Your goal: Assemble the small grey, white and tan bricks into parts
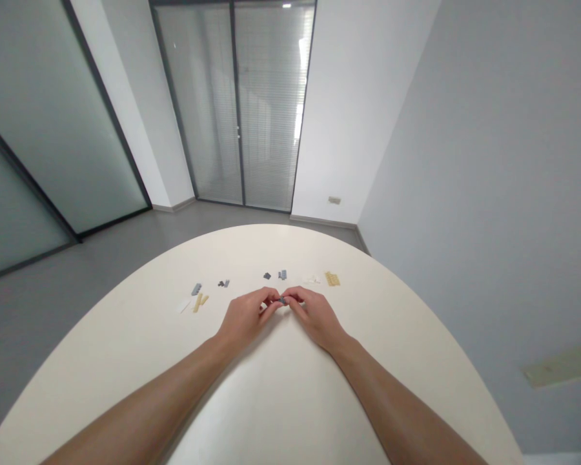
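Both of my hands meet near the middle of the table, fingertips pinched around a small dark grey-blue piece [282, 299] that looks like a toy building brick. My left hand [252, 312] grips it from the left, thumb and forefinger closed. From the other side my right hand [315, 312] pinches the same piece. Fingers cover most of it, so its exact shape is hidden. Just beyond the fingertips lie dark pieces [267, 276] and grey-blue bricks [283, 274].
Left of my hands are a grey brick [196, 289], tan strips [199, 302], a thin white piece [185, 306] and small dark pieces [221, 283]. To the right lie white pieces [312, 279] and tan bricks [332, 279]. The round white table [290, 400] has a curved far edge.
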Demonstrator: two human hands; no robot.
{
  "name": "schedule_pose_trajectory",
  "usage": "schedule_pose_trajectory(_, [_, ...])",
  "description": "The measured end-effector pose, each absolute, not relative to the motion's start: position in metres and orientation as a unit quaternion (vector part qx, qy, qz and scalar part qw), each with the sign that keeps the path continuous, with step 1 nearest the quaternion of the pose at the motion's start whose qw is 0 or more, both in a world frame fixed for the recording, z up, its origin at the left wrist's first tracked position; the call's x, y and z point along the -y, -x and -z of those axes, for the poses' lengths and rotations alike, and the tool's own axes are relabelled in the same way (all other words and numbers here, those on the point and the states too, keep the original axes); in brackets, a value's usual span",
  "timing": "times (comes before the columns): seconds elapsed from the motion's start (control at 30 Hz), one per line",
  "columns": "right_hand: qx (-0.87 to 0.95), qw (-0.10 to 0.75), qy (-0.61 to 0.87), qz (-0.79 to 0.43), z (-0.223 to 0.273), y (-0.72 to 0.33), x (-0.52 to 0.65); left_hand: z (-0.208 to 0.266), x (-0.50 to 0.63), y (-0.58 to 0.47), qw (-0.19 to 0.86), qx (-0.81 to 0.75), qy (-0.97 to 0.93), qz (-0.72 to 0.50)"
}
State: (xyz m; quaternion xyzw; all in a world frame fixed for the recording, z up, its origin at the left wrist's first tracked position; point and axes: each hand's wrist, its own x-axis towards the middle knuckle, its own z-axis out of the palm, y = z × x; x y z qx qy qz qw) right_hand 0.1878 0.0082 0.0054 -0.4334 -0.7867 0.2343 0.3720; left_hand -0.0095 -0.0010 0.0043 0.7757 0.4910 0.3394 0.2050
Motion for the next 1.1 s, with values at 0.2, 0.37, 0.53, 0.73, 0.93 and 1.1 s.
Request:
schedule_pose_trajectory(0.2, [0.785, 0.372, 0.437, -0.234, -0.0052, -0.1875, -0.0075, -0.0044, 0.001, 0.009, 0.198, -0.491, -0.777, -0.339])
schedule_pose_trajectory(0.37, [0.783, 0.374, 0.438, -0.235, -0.0056, -0.1872, -0.008, -0.0044, 0.0009, 0.0085, 0.192, -0.496, -0.778, -0.334])
schedule_pose_trajectory(0.53, [0.78, 0.382, 0.433, -0.241, -0.0055, -0.187, -0.0085, -0.0046, 0.0014, 0.0084, 0.188, -0.497, -0.779, -0.332])
schedule_pose_trajectory(0.73, [0.782, 0.384, 0.426, -0.244, -0.0035, -0.1885, -0.0101, -0.0044, 0.002, 0.0089, 0.196, -0.498, -0.776, -0.334])
schedule_pose_trajectory(0.93, [0.783, 0.385, 0.422, -0.247, -0.003, -0.1891, -0.0107, -0.0033, 0.0011, 0.0088, 0.192, -0.495, -0.778, -0.336])
schedule_pose_trajectory(1.1, [0.779, 0.391, 0.417, -0.257, -0.0044, -0.1886, -0.0097, -0.002, 0.0007, 0.0092, 0.186, -0.493, -0.778, -0.341])
